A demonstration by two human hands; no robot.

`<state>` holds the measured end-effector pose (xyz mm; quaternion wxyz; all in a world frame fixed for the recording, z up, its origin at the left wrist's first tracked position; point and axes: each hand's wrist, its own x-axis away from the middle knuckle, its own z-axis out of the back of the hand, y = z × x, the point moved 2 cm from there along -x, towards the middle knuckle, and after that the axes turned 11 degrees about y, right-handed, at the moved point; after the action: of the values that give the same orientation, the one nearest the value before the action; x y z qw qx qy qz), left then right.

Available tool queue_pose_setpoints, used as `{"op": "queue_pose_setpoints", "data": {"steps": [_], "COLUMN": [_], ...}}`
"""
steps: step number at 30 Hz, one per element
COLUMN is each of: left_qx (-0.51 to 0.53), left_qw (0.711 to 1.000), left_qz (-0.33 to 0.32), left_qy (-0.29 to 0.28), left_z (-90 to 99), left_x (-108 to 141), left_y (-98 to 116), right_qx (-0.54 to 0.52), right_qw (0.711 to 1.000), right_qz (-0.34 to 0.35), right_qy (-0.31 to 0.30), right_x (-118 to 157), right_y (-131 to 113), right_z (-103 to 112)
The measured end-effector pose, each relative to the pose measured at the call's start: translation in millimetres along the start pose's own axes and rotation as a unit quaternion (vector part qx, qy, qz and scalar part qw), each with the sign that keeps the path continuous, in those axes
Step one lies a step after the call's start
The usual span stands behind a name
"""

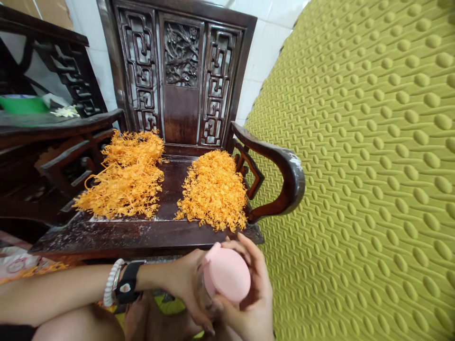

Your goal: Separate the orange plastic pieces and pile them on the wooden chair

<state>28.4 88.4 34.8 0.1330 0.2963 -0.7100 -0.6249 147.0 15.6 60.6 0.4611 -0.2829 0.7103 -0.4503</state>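
Note:
Between my two hands is a clear cup with a pink flip lid (229, 274), held low in front of the chair seat. My left hand (183, 279) wraps around the cup's see-through side, and a black band and a white coil bracelet sit on that wrist. From the right, my right hand (258, 303) closes around the cup, its thumb at the near rim of the lid and its fingers at the far side. The lid is down, so the inside is hidden. Beyond the hands lie a right pile of orange plastic-looking sprigs (215, 192) and a left pile of orange sprigs (130, 180).
Both piles rest on a dark carved wooden armchair (168, 232), its curved armrest (289, 180) close on the right. A yellow-green textured cover (355, 189) fills the right side. At far left, a green container (24, 104) stands on another dark wooden surface.

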Motion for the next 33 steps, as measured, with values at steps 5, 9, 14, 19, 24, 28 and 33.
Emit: {"op": "queue_pose_setpoints", "data": {"steps": [5, 9, 14, 19, 24, 28, 33], "left_qx": [-0.020, -0.037, -0.101, -0.078, -0.082, -0.078, -0.055], "left_qw": [0.999, 0.999, 0.994, 0.997, 0.996, 0.996, 0.998], "left_qz": [0.018, -0.003, -0.027, 0.002, -0.016, -0.005, 0.013], "left_qy": [-0.019, -0.028, -0.037, -0.023, -0.040, -0.042, -0.023], "left_z": [-2.6, -3.6, -1.4, -0.8, -2.6, -1.8, -3.9], "left_x": [-1, -1, 0, 3, 2, 1, 4], "left_y": [3, 9, 4, -2, 3, 1, 3], "right_qx": [-0.030, -0.096, -0.164, -0.175, -0.165, -0.200, -0.199], "right_qw": [0.998, 0.991, 0.978, 0.972, 0.972, 0.957, 0.958], "right_qz": [0.008, -0.092, -0.121, -0.135, -0.164, -0.169, -0.169], "right_qy": [0.056, -0.036, 0.040, 0.074, 0.023, 0.128, 0.119], "right_x": [2, -3, -4, -8, -7, -5, -9], "right_y": [10, 6, 3, 3, 3, 4, -1], "right_z": [3, 1, -1, -4, -6, -4, -7]}}
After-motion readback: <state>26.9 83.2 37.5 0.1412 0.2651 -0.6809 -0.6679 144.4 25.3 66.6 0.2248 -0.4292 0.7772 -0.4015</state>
